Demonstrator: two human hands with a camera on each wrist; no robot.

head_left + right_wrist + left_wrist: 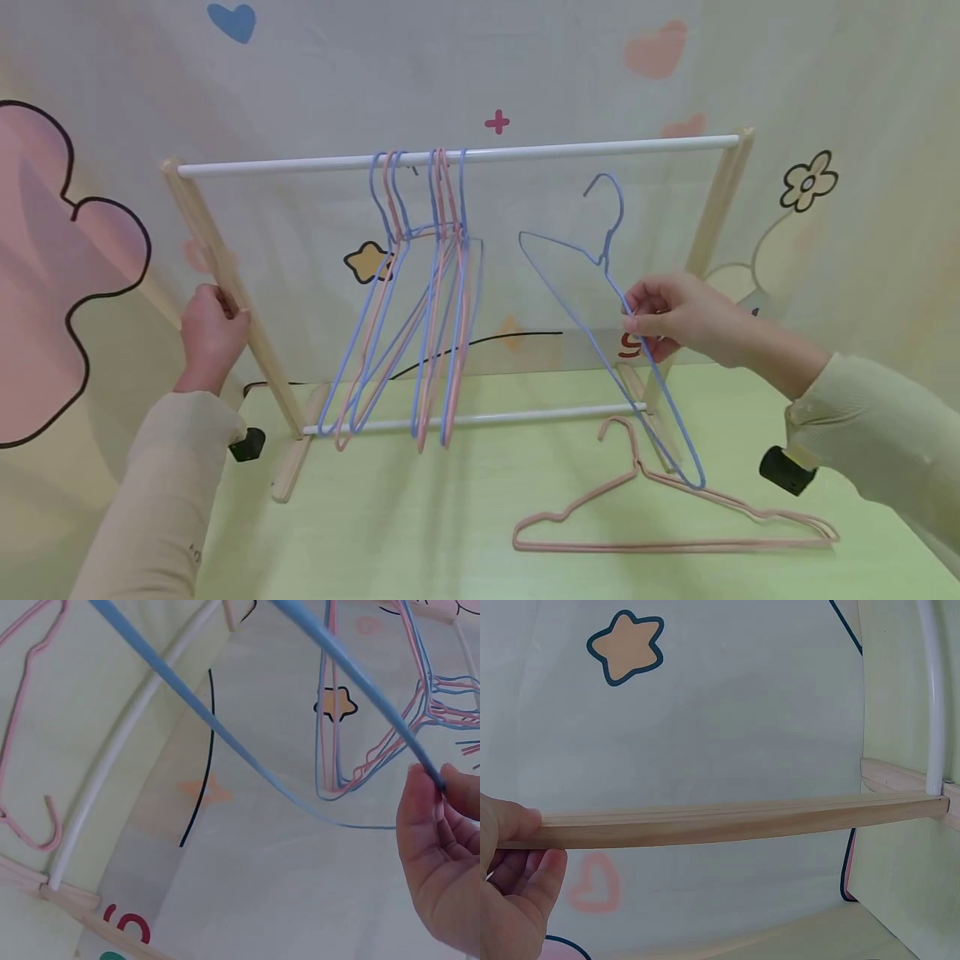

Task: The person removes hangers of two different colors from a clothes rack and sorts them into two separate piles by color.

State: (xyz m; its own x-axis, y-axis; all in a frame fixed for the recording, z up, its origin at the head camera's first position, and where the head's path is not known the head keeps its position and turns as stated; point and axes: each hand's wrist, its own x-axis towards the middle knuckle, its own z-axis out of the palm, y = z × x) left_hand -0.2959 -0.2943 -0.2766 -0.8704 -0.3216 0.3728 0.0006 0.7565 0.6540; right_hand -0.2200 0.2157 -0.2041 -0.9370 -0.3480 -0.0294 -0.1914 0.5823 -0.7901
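Head view: the right hand [678, 321] pinches one side of a thin, tilted blue hanger [606, 260], hook [622, 202] up, at right; the left hand [215, 329] grips the left wooden post [267, 358]. Other hangers [442, 236], blue and pink, hang from the white rail [300, 163]; a pink hanger [637, 547] lies near right on the table [360, 533].

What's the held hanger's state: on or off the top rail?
Off. The blue hanger is in the right hand, its hook clear of the top rail.

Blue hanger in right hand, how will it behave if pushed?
The blue hanger is probably light: thin rod round an open middle. It looks stiff: no sag shows, though it's held on one side. Pinched there by the right hand, it may swivel.
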